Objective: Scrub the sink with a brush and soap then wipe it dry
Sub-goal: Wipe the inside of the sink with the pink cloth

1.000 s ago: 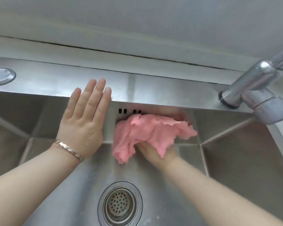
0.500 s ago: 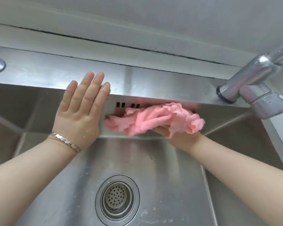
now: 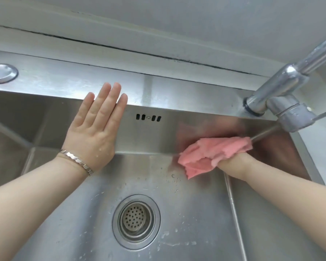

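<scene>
The stainless steel sink [image 3: 64, 80] lies below me, its round drain strainer [image 3: 135, 221] in the floor. My left hand [image 3: 94, 132] rests flat, fingers straight, on the back wall [image 3: 149, 136]. My right hand [image 3: 231, 162] grasps the crumpled pink cloth [image 3: 211, 149] and presses it to this wall near the right corner, under the chrome faucet [image 3: 282, 97].

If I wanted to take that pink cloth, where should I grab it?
Probably by the loose corner of the pink cloth, which hangs down on the side nearer the drain. Come in from the left and below, because the right hand already grips the bunched right part and the sink's back wall is just behind. The corner is soft and floppy, so pinch it.
</scene>
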Demonstrator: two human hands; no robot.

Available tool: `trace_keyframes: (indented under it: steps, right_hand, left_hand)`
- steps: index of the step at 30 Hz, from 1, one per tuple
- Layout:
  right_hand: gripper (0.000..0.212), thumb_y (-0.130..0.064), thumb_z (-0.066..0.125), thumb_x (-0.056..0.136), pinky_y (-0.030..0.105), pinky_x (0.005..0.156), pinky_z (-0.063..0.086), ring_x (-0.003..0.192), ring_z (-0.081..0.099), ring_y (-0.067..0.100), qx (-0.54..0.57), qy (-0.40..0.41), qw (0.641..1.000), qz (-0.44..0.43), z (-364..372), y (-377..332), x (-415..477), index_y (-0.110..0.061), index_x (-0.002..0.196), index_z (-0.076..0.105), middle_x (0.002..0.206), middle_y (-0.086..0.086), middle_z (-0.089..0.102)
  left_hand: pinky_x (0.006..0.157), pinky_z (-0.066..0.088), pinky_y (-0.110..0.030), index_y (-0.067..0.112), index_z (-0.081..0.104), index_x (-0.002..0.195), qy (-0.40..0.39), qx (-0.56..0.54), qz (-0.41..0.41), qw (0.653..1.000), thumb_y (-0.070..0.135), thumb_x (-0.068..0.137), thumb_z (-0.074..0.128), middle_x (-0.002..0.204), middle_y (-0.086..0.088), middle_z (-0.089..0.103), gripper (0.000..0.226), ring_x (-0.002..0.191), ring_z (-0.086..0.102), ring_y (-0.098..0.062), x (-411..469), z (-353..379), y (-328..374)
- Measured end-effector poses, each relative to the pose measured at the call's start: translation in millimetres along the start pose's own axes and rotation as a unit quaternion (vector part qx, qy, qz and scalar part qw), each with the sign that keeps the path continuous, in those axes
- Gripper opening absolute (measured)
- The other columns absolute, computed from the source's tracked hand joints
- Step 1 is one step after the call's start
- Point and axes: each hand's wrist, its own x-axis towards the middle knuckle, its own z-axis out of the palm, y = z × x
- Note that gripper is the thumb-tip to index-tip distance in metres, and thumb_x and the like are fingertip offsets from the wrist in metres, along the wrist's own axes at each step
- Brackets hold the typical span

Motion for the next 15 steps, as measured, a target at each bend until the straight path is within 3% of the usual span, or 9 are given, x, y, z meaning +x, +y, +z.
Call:
trace_keyframes:
  steps: [2, 3, 4, 5, 7, 9, 11, 12, 15]
  right_hand:
    - [0.034, -0.022, 0.062, 0.086, 0.006, 0.028, 0.031, 0.038, 0.042, 0.001, -0.03, 0.012, 0.999, -0.006, -2, -3, -11, -0.022, 0.06, 0.042, 0.062, -0.002, 0.041]
    - [0.028, -0.022, 0.062, 0.086, 0.005, 0.029, 0.031, 0.03, 0.043, -0.003, -0.093, 0.001, 0.994, -0.058, -6, -12, -20, -0.022, 0.063, 0.047, 0.064, -0.002, 0.043]
    - [0.016, -0.022, 0.059, 0.088, 0.003, 0.03, 0.03, 0.032, 0.048, -0.005, -0.076, 0.005, 0.995, -0.07, -11, -30, -29, -0.021, 0.073, 0.055, 0.069, -0.004, 0.047]
    - [0.009, -0.021, 0.053, 0.091, 0.006, 0.039, 0.036, 0.041, 0.054, -0.006, -0.079, 0.05, 0.992, -0.09, -13, -49, -30, -0.019, 0.088, 0.061, 0.076, -0.003, 0.052]
    - [0.022, -0.016, 0.038, 0.096, 0.013, 0.055, 0.034, 0.074, 0.062, 0.012, -0.155, 0.059, 0.966, -0.199, -23, -110, -47, -0.02, 0.103, 0.06, 0.092, 0.0, 0.058]
    - [0.026, -0.021, 0.036, 0.099, 0.013, 0.055, 0.03, 0.095, 0.06, 0.017, -0.221, 0.082, 0.928, -0.288, -20, -161, -54, -0.019, 0.111, 0.06, 0.106, -0.003, 0.061]
    - [0.019, -0.02, 0.04, 0.098, 0.019, 0.058, 0.039, 0.092, 0.056, 0.02, -0.277, 0.118, 0.89, -0.343, -14, -201, -62, -0.018, 0.103, 0.057, 0.093, -0.004, 0.056]
    - [0.011, -0.016, 0.042, 0.096, 0.022, 0.059, 0.041, 0.086, 0.051, 0.02, -0.273, 0.119, 0.892, -0.34, -14, -217, -66, -0.018, 0.095, 0.053, 0.079, -0.005, 0.047]
    - [0.009, -0.017, 0.042, 0.096, 0.029, 0.074, 0.049, 0.085, 0.044, 0.018, -0.234, 0.124, 0.892, -0.365, -13, -237, -68, -0.024, 0.097, 0.047, 0.069, -0.007, 0.028]
  left_hand:
    - [0.118, 0.005, -0.037, 0.001, 0.022, 0.144, -0.028, -0.001, -0.011, 1.0, -0.009, 0.075, 0.032, 0.156, -0.001, -0.004, 0.07, 0.144, 0.004, -0.02, -6, -12, -7]
    - [0.118, 0.004, -0.037, 0.001, 0.022, 0.144, -0.042, 0.004, -0.036, 0.998, -0.009, 0.073, 0.033, 0.157, -0.001, -0.004, 0.073, 0.144, 0.003, -0.019, -9, -20, -11]
    - [0.118, 0.001, -0.037, 0.001, 0.022, 0.143, -0.056, 0.009, -0.08, 0.995, -0.007, 0.069, 0.035, 0.157, -0.003, -0.004, 0.075, 0.144, 0.001, -0.02, -13, -26, -18]
    - [0.117, -0.003, -0.036, 0.0, 0.022, 0.142, -0.067, 0.021, -0.129, 0.989, -0.006, 0.065, 0.038, 0.156, -0.009, 0.0, 0.079, 0.144, 0.001, -0.023, -16, -33, -26]
    - [0.116, -0.01, -0.035, -0.004, 0.021, 0.14, -0.1, 0.044, -0.215, 0.971, -0.005, 0.056, 0.041, 0.149, -0.027, 0.015, 0.086, 0.14, 0.007, -0.04, -19, -53, -39]
    - [0.112, -0.01, -0.046, -0.006, 0.019, 0.139, -0.145, 0.05, -0.273, 0.95, -0.004, 0.051, 0.042, 0.144, -0.035, 0.018, 0.091, 0.132, 0.013, -0.055, -16, -71, -46]
    - [0.106, 0.0, -0.062, -0.006, 0.018, 0.14, -0.182, 0.056, -0.298, 0.935, -0.003, 0.05, 0.042, 0.145, -0.036, 0.015, 0.093, 0.13, 0.012, -0.059, -9, -85, -48]
    - [0.103, 0.003, -0.065, -0.006, 0.018, 0.14, -0.195, 0.067, -0.309, 0.928, -0.002, 0.052, 0.044, 0.146, -0.035, 0.014, 0.092, 0.131, 0.01, -0.059, -9, -92, -48]
    - [0.109, 0.001, -0.062, -0.005, 0.011, 0.144, -0.252, 0.077, -0.401, 0.877, -0.008, 0.069, 0.053, 0.151, -0.029, 0.0, 0.086, 0.137, -0.002, -0.051, -14, -109, -60]
